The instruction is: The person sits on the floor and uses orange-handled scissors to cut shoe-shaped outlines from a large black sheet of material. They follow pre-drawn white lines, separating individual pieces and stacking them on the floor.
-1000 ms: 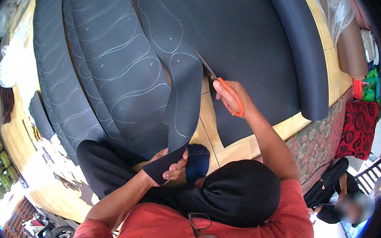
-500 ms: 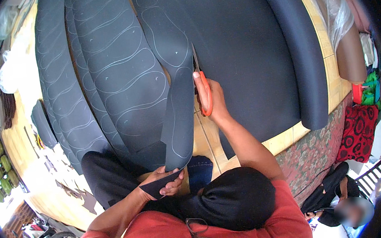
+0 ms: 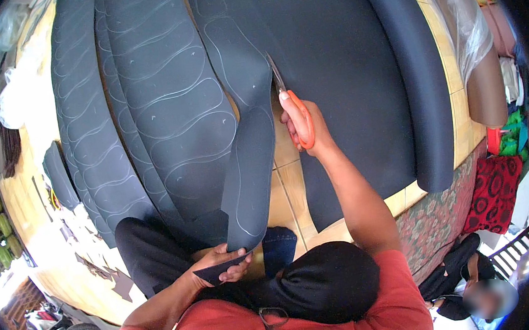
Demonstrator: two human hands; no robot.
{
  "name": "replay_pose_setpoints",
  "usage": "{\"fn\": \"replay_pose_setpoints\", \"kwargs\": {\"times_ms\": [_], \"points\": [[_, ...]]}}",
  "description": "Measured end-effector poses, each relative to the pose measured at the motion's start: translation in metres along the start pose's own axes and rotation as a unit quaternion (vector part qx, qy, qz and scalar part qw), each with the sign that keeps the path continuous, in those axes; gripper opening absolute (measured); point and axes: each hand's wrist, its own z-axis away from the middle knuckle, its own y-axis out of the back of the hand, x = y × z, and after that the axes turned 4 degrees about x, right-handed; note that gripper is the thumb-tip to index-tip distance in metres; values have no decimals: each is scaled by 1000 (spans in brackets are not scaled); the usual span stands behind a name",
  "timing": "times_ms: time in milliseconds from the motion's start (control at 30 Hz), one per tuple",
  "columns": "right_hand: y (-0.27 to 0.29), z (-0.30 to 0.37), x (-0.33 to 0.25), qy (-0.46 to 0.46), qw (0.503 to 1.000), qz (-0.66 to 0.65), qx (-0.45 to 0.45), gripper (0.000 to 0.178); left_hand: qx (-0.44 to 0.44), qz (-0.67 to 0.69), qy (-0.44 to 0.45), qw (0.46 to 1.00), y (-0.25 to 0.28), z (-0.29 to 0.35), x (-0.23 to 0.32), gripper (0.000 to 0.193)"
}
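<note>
My right hand [image 3: 313, 128] grips orange-handled scissors [image 3: 276, 76], their blades pointing away from me along the cut in a large dark sheet [image 3: 345, 82]. Left of the blades runs a partly cut strip [image 3: 251, 144] of the same sheet, marked with pale sole-shaped outlines. Its near end is pinched in my left hand [image 3: 228, 262], with the end folded over the fingers. The strip sags between my hand and the blades. Whether the blades are apart is hard to make out.
More dark strips with curved outlines [image 3: 179, 119] lie to the left. A rolled part of the sheet [image 3: 432, 100] runs along the right. Beyond it are a plastic-wrapped brown roll [image 3: 484, 83] and a red patterned cushion [image 3: 493, 192]. A person [image 3: 469, 273] sits at lower right.
My right hand and the scissors handles have swung a little to the right, and the blades now slant more. The strip's edge has shifted slightly right. My left hand keeps its hold, slightly lower.
</note>
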Motion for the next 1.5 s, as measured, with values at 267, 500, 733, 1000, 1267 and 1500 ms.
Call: {"fn": "replay_pose_setpoints", "kwargs": {"times_ms": [267, 500, 733, 1000, 1267, 1500], "points": [[20, -28, -15, 42, 993, 88, -62, 76, 35, -31, 4, 999, 3, 2, -2, 21], [14, -57, -35, 76, 988, 111, -70, 71, 62, -82, 17, 995, 12, -3, -2, 26], [-16, -89, -44, 64, 991, 102, -53, 69, 183, -365, 10, 913, -2, -30, 0, 53], [-28, -112, -39, 45, 995, 81, -45, 65, -78, -850, 107, 509, 4, -83, 54, 59], [-29, -108, -47, 14, 993, 97, -60, 60, 443, -747, -474, 147, -71, -137, 351, 63], [-25, -110, -49, -19, 992, 114, -44, 58, 448, -775, -425, 133, -54, -151, 372, 69]]}}
